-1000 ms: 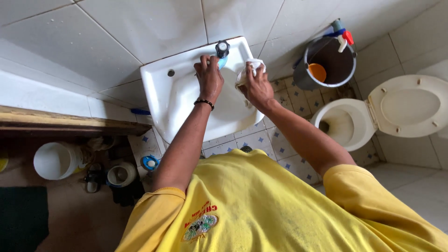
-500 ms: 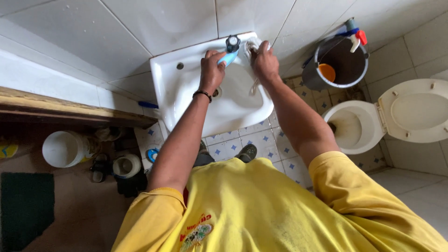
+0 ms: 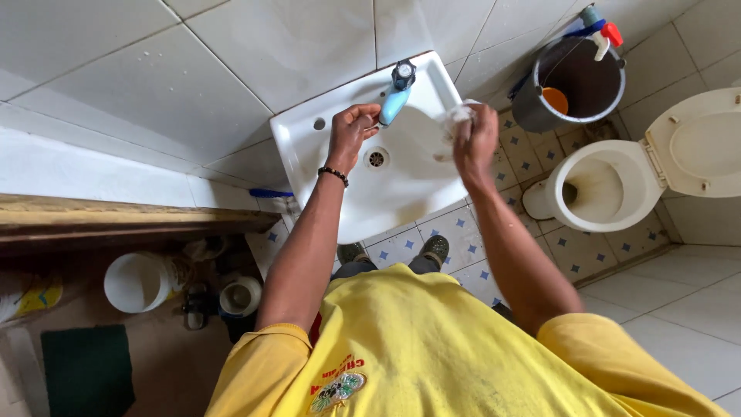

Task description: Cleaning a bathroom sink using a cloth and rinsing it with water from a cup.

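Against the tiled far wall hangs one white washbasin (image 3: 421, 193), the largest thing under the hands, with a single drain (image 3: 377, 159) in its bowl and one small hole on its far left rim. To the right of it stands one white toilet (image 3: 617, 185), seat and lid raised, and farther off one dark bucket (image 3: 575, 81) holding an orange object and two spray bottles at its rim. On the left, under a wooden shelf (image 3: 123, 220), sit one white bucket (image 3: 139, 282) and one smaller white pot (image 3: 241, 296); one dark green mat (image 3: 86, 371) lies nearest on that side. Two shoes show on the patterned floor below the basin.

One blue tap (image 3: 395, 99) with a dark knob stands at the basin's far rim. The left hand (image 3: 351, 135), a dark beaded band at its wrist, is curled with its fingers just beside the tap's spout; whether they grip it cannot be told. The right hand (image 3: 475, 139) is closed around one crumpled white cloth (image 3: 457, 117), held over the basin's right side.
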